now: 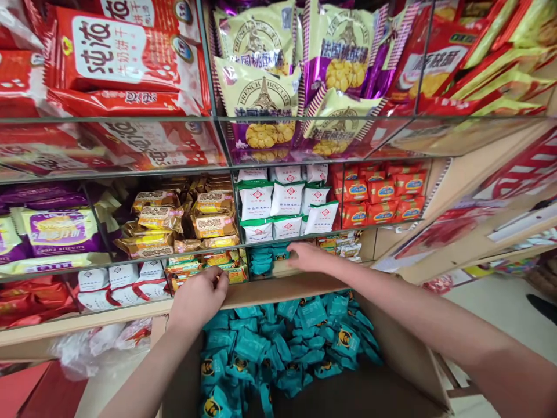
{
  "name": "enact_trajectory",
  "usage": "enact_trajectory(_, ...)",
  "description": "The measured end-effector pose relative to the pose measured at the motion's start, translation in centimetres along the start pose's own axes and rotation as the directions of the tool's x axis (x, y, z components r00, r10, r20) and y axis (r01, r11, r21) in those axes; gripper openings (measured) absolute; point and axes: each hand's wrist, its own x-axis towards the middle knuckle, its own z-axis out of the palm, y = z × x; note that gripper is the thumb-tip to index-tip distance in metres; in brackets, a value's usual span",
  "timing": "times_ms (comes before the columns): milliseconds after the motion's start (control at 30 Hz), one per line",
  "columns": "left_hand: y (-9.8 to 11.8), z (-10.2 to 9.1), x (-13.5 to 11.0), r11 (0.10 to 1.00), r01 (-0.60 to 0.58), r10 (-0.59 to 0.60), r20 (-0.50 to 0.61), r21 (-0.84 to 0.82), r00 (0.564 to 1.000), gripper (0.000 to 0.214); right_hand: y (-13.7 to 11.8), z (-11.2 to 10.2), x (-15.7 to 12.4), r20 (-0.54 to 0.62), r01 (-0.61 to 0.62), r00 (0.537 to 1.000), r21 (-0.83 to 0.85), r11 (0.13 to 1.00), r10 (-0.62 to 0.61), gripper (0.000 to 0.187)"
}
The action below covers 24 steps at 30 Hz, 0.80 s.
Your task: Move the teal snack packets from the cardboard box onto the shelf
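A cardboard box (404,360) sits low in front of me, filled with several small teal snack packets (278,348). My left hand (200,297) curls over the box's far flap (261,290), fingers bent around its edge. My right hand (310,256) reaches into the lowest shelf compartment, palm down, beside a small pile of the same teal packets (263,261). Its fingertips are hidden, so whether it holds a packet is unclear.
Glass-divided shelves (226,165) hold red biscuit bags (126,58), yellow-purple French biscuit bags (261,98), white-green packets (282,203), orange-red packets (378,197) and yellow-brown snacks (174,223). A plastic bag (96,345) lies lower left. Floor shows at the right.
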Motion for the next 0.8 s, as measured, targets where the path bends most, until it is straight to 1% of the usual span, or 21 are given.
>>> enact_trajectory(33,0.0,0.1,-0.1,1.000,-0.002,0.002,-0.005,-0.003,1.000,0.035,-0.3,0.0,-2.5,-0.005,0.071,0.997,0.022,0.997,-0.071,0.025)
enact_trajectory(67,0.1,0.1,-0.2,1.000,-0.005,0.005,-0.011,-0.005,1.000,0.035,-0.6,0.3,-5.1,-0.041,0.231,0.973,0.053,0.971,-0.229,0.020)
enact_trajectory(100,0.1,0.2,-0.2,1.000,-0.008,0.008,-0.016,-0.006,1.000,0.036,-0.8,1.2,-7.7,-0.073,0.387,0.922,0.087,0.918,-0.381,0.018)
enact_trajectory(133,0.2,0.3,-0.3,1.000,-0.008,0.008,-0.019,-0.006,1.000,0.036,-0.8,2.4,-10.0,-0.075,0.498,0.867,0.118,0.859,-0.492,0.017)
enact_trajectory(167,0.2,0.3,-0.5,1.000,-0.005,0.004,-0.019,-0.003,1.000,0.036,-0.8,4.1,-11.9,-0.064,0.534,0.845,0.144,0.833,-0.531,0.017)
enact_trajectory(200,0.3,0.4,-0.6,1.000,0.000,0.000,-0.018,-0.001,1.000,0.036,-0.6,6.1,-13.2,-0.044,0.496,0.868,0.157,0.854,-0.495,0.017)
enact_trajectory(233,0.4,0.5,-0.7,1.000,0.003,-0.003,-0.013,-0.001,1.000,0.035,-0.3,8.3,-14.1,-0.019,0.393,0.919,0.157,0.906,-0.395,0.020)
enact_trajectory(267,0.4,0.6,-0.8,1.000,0.004,-0.004,-0.010,-0.003,1.000,0.034,0.0,10.5,-14.4,-0.008,0.242,0.970,0.151,0.959,-0.243,0.028)
enact_trajectory(300,0.5,0.8,-1.0,1.000,0.005,-0.005,-0.011,-0.005,1.000,0.033,0.3,12.7,-14.3,0.017,0.104,0.994,0.156,0.982,-0.108,0.043)
enact_trajectory(333,0.5,1.0,-1.1,1.000,0.004,-0.004,-0.014,-0.008,1.000,0.033,0.6,14.5,-13.9,0.044,-0.005,0.999,0.175,0.985,-0.002,0.053)
enact_trajectory(367,0.5,1.1,-1.2,1.000,0.003,-0.003,-0.021,-0.010,1.000,0.033,0.8,16.1,-13.3,0.053,-0.072,0.997,0.182,0.981,0.063,0.055)
enact_trajectory(433,0.5,1.4,-1.4,1.000,0.001,-0.002,-0.047,-0.015,0.999,0.034,1.2,18.0,-12.2,0.051,-0.119,0.993,0.200,0.972,0.111,0.045)
enact_trajectory(500,0.4,1.4,-1.6,0.999,-0.014,0.010,-0.079,-0.042,0.997,0.035,1.3,18.5,-11.7,0.030,-0.119,0.993,0.230,0.966,0.115,0.029)
enact_trajectory(567,0.4,1.1,-2.2,0.991,-0.073,0.053,-0.177,-0.108,0.983,0.032,1.4,18.1,-11.6,-0.003,-0.118,0.992,0.277,0.953,0.123,0.022)
enact_trajectory(600,0.5,1.1,-2.8,0.980,-0.130,0.087,-0.261,-0.151,0.961,0.030,1.5,17.6,-11.7,-0.027,-0.119,0.991,0.306,0.945,0.133,0.023)
enact_trajectory(633,0.7,1.1,-3.5,0.960,-0.204,0.126,-0.356,-0.193,0.926,0.027,1.5,17.1,-11.9,-0.055,-0.121,0.988,0.337,0.934,0.148,0.024)
enact_trajectory(667,1.0,1.3,-4.5,0.929,-0.291,0.166,-0.447,-0.228,0.879,0.024,1.5,16.5,-12.1,-0.085,-0.123,0.983,0.373,0.920,0.166,0.025)
enact_trajectory(700,1.4,1.7,-5.7,0.891,-0.370,0.195,-0.516,-0.262,0.834,0.022,1.5,15.8,-12.4,-0.113,-0.124,0.976,0.413,0.902,0.186,0.027)
enact_trajectory(733,2.0,2.3,-7.0,0.849,-0.430,0.211,-0.547,-0.309,0.810,0.022,1.5,15.1,-12.8,-0.138,-0.124,0.969,0.454,0.882,0.207,0.027)
enact_trajectory(767,2.8,3.1,-8.3,0.809,-0.453,0.210,-0.536,-0.375,0.818,0.025,1.3,14.3,-13.2,-0.159,-0.121,0.962,0.486,0.865,0.224,0.027)
enact_trajectory(800,3.7,3.9,-9.7,0.775,-0.418,0.166,-0.485,-0.475,0.859,0.031,1.0,13.5,-13.8,-0.171,-0.116,0.955,0.535,0.837,0.242,0.027)
